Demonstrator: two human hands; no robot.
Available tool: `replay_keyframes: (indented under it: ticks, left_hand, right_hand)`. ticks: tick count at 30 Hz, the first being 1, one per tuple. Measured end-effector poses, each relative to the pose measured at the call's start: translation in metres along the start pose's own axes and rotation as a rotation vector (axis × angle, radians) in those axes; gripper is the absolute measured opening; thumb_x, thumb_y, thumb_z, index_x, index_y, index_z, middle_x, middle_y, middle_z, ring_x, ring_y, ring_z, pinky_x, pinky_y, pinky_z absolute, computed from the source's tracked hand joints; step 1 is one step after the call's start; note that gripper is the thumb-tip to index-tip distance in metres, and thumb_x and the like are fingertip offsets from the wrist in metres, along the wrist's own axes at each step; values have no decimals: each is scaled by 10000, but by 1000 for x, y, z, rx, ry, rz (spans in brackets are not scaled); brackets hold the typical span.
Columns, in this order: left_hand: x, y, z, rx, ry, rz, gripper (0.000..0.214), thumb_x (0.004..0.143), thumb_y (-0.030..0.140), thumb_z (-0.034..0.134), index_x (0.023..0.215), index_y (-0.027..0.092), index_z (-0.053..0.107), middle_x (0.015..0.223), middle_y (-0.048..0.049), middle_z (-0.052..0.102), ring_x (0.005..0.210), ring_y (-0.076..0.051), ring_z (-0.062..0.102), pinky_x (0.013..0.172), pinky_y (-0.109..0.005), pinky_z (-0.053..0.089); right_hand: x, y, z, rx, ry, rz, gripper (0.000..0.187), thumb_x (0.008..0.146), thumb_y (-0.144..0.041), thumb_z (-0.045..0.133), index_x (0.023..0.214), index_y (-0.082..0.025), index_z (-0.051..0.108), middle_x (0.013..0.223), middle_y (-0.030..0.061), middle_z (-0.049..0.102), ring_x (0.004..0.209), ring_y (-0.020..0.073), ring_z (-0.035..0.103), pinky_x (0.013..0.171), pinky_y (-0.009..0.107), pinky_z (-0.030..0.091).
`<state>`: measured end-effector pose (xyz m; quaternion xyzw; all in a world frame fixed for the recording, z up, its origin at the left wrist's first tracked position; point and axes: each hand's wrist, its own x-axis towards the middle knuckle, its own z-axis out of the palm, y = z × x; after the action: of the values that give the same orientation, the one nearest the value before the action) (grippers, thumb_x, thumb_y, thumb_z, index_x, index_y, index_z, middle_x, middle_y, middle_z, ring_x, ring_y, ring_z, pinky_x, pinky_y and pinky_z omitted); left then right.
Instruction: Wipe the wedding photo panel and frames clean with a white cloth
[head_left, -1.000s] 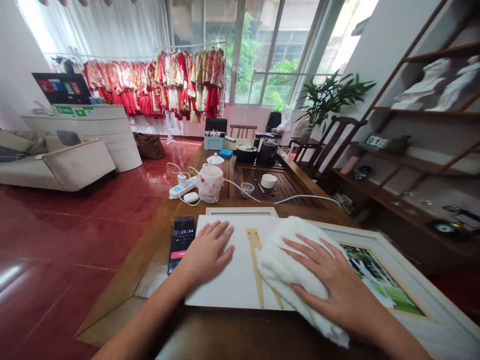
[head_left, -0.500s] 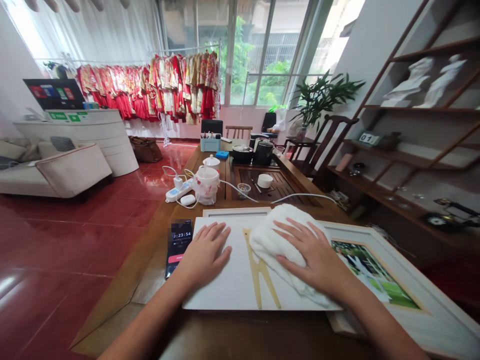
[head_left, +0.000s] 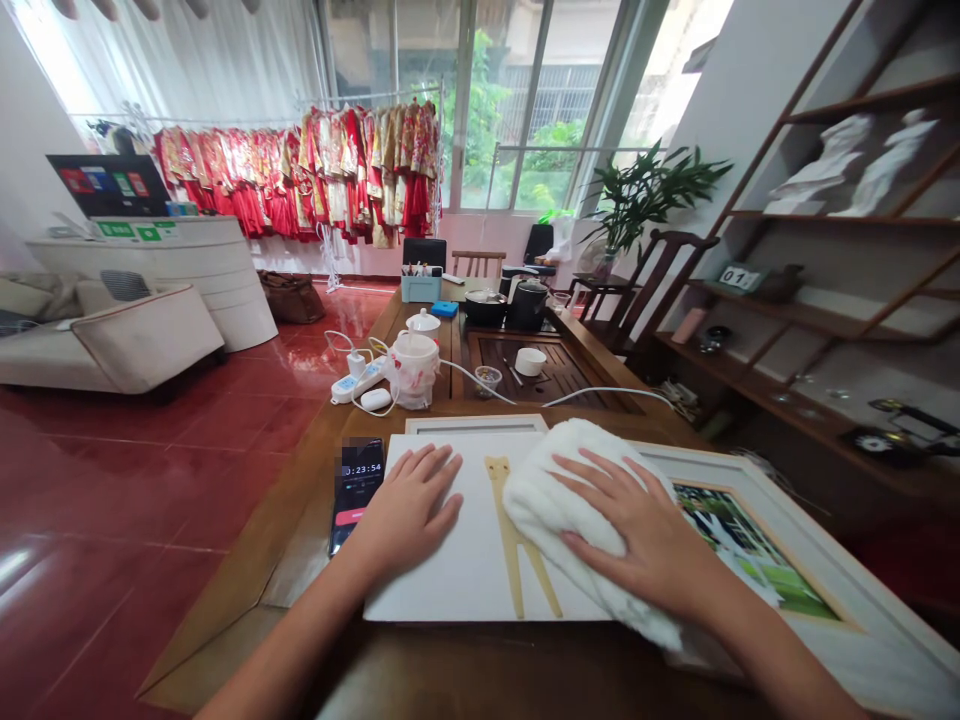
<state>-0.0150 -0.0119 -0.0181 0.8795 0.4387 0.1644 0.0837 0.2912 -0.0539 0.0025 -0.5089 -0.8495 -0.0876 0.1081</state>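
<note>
On the dark wooden table lies a flat white panel (head_left: 454, 580), which looks like the back of a picture frame. A tan two-legged piece (head_left: 511, 550) with small dots at its top is on the panel. My left hand (head_left: 424, 500) rests flat on the panel's left part, fingers spread, holding nothing. Under my right hand (head_left: 626, 510) is a folded white towel (head_left: 547, 480), pressed down by outstretched fingers; it covers the panel's right side and part of the tan piece. Beside my left hand, a phone (head_left: 356, 490) shows a timer, partly hidden.
A framed photo (head_left: 817, 520) lies to the right, partly under my arm. Another frame edge (head_left: 472, 424) shows behind the panel. Beyond are a white bucket-like container (head_left: 414, 370), a power strip (head_left: 360, 382), a white cable (head_left: 607, 390) and a small white bowl (head_left: 530, 361).
My right hand has shifted slightly right with the towel, whose lower end now hangs past the panel's near right corner. My left hand stays in place.
</note>
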Motion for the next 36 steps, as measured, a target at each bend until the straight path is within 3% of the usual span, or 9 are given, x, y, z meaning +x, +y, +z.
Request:
replay_keyframes:
  ticks: [4,8,12,17,21,26,32,36]
  left_hand:
    - [0,1,0,4,3,-3,490,1002,405,374,1468,254,381,1539,-51,371,1425,-264,311,1180,-485,243]
    - [0,3,0,24,1,-18,488,1005,404,368,1463,238,394,1537,-60,374,1424,-271,313,1175,-488,256]
    - [0,3,0,27,17,-19,480,1007,401,369,1455,231,406,1529,-63,387,1417,-270,324,1169,-484,273]
    - [-1,2,1,30,24,-30,481,1004,403,381,1447,217,419,1522,-71,398,1409,-274,338,1165,-486,281]
    - [-1,-1,2,27,10,-18,485,1009,401,369,1458,220,403,1531,-71,383,1419,-272,322,1173,-493,261]
    - [-2,-3,1,19,-1,4,492,1009,400,370,1466,219,393,1541,-72,365,1429,-273,302,1179,-492,248]
    - [-2,-2,-1,27,5,14,493,1004,395,378,1464,220,396,1540,-73,367,1427,-275,307,1174,-487,261]
    - [-2,0,0,24,11,-18,491,1000,396,386,1459,222,404,1535,-69,377,1423,-272,318,1177,-489,258]
  right_hand:
    - [28,12,6,22,24,24,592,883,-578,490,1416,-324,446,1459,36,487,1357,345,391,1083,651,263]
    - [34,14,9,26,40,23,595,884,-575,493,1408,-297,462,1439,58,509,1355,342,392,1092,645,247]
    - [14,6,5,10,31,-1,562,889,-548,497,1411,-345,449,1475,35,465,1372,353,367,1074,661,260]
    - [-22,-11,-1,-44,11,-50,652,878,-531,520,1479,-371,322,1506,11,417,1387,351,344,1065,661,279]
    - [-30,-16,-3,-44,-4,-54,639,866,-525,536,1463,-399,345,1505,-8,416,1379,362,355,1054,664,295]
    - [0,-9,-1,15,-17,-55,607,869,-538,528,1442,-401,383,1484,1,452,1368,360,373,1057,665,284]
    - [47,3,4,92,-12,-88,662,845,-580,550,1438,-322,411,1468,56,473,1365,354,373,1082,653,236]
    - [53,1,4,109,-20,-114,702,833,-607,553,1454,-325,384,1478,53,461,1380,349,350,1085,647,225]
